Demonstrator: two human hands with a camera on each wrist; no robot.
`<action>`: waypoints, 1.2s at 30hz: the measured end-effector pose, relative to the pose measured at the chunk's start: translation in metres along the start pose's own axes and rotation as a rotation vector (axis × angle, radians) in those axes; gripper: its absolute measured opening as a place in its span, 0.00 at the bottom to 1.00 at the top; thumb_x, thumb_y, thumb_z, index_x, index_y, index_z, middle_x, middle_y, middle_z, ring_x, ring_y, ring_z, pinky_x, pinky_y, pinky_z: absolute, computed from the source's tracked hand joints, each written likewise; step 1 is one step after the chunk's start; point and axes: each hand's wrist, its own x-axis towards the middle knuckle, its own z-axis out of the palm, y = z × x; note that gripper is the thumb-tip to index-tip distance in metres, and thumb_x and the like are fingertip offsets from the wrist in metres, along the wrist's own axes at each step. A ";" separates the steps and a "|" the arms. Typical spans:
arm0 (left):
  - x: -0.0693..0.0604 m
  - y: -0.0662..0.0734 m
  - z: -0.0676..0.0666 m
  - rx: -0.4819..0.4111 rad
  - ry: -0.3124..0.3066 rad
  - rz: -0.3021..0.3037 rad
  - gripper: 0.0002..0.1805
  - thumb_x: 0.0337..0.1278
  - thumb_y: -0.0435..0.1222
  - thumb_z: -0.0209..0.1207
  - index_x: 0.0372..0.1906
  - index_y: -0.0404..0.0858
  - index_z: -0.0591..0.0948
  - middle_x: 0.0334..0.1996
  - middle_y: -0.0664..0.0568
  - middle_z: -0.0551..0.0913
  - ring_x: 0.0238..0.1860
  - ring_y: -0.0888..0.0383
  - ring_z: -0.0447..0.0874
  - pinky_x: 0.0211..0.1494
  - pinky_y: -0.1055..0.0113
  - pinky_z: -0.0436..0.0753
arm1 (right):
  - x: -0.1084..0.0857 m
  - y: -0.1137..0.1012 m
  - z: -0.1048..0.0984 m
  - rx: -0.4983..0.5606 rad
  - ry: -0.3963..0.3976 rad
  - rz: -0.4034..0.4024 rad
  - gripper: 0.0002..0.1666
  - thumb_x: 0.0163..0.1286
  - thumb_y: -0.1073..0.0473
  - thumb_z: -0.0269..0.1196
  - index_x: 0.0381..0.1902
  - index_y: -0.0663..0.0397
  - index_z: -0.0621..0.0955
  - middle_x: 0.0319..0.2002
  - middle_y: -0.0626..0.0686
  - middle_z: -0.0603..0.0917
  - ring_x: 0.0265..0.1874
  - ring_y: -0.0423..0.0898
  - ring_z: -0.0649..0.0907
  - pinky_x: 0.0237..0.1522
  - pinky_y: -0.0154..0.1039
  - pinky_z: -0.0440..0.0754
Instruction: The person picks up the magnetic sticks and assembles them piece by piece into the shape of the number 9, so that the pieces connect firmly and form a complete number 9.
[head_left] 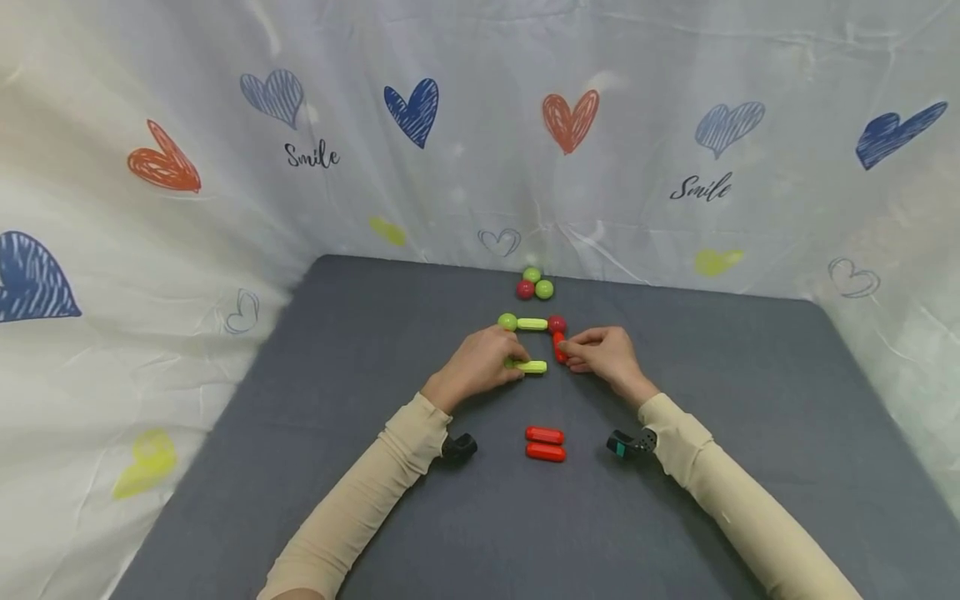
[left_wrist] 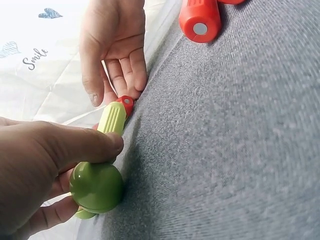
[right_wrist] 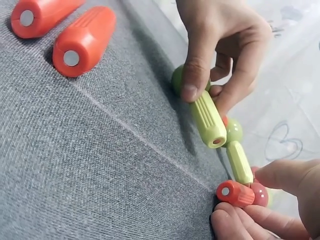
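Observation:
My left hand [head_left: 486, 358] pinches a yellow-green magnetic rod [right_wrist: 207, 120] between thumb and fingers, with a green ball [left_wrist: 96, 186] at its near-hand end. Beyond it lies a joined row: a green ball [head_left: 507, 322], a second yellow-green rod [head_left: 532, 324] and a red ball [head_left: 557, 323]. From that red ball a red magnetic rod [right_wrist: 235, 194] points toward me, and my right hand [head_left: 606, 358] pinches it at its side. A bit of red shows behind the left fingers in the right wrist view; the rest of it is hidden.
Two red rods [head_left: 545, 444] lie side by side nearer to me, between the forearms. At the back, a red ball [head_left: 525, 289] and two green balls [head_left: 544, 289] sit clustered before a white cloth wall [head_left: 465, 192] with printed hearts. Grey cloth [head_left: 360, 333] covers the table.

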 end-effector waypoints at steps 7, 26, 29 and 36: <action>-0.002 0.000 0.000 -0.010 0.004 0.003 0.10 0.53 0.40 0.74 0.41 0.48 0.91 0.37 0.60 0.86 0.42 0.61 0.79 0.46 0.66 0.79 | -0.001 -0.002 -0.003 -0.037 0.000 -0.029 0.17 0.65 0.59 0.71 0.43 0.70 0.86 0.36 0.63 0.88 0.32 0.52 0.89 0.35 0.44 0.87; -0.002 0.000 -0.001 0.002 -0.005 0.016 0.10 0.53 0.41 0.74 0.41 0.49 0.91 0.37 0.60 0.86 0.42 0.61 0.79 0.45 0.66 0.80 | 0.103 -0.080 0.007 -0.977 -0.282 -0.764 0.17 0.60 0.67 0.71 0.48 0.67 0.86 0.45 0.62 0.87 0.43 0.58 0.86 0.45 0.53 0.83; -0.002 0.000 -0.001 0.003 -0.011 0.012 0.09 0.53 0.41 0.74 0.41 0.49 0.91 0.36 0.61 0.86 0.40 0.62 0.79 0.44 0.67 0.79 | 0.118 -0.078 0.006 -1.021 -0.294 -0.718 0.17 0.59 0.68 0.72 0.46 0.68 0.86 0.44 0.62 0.87 0.44 0.59 0.85 0.47 0.53 0.82; -0.002 -0.003 -0.005 0.025 -0.019 0.006 0.09 0.54 0.43 0.73 0.41 0.50 0.91 0.35 0.61 0.84 0.38 0.62 0.78 0.41 0.68 0.78 | 0.135 -0.066 0.005 -0.964 -0.284 -0.700 0.14 0.57 0.67 0.75 0.42 0.66 0.88 0.39 0.59 0.88 0.40 0.56 0.86 0.43 0.52 0.83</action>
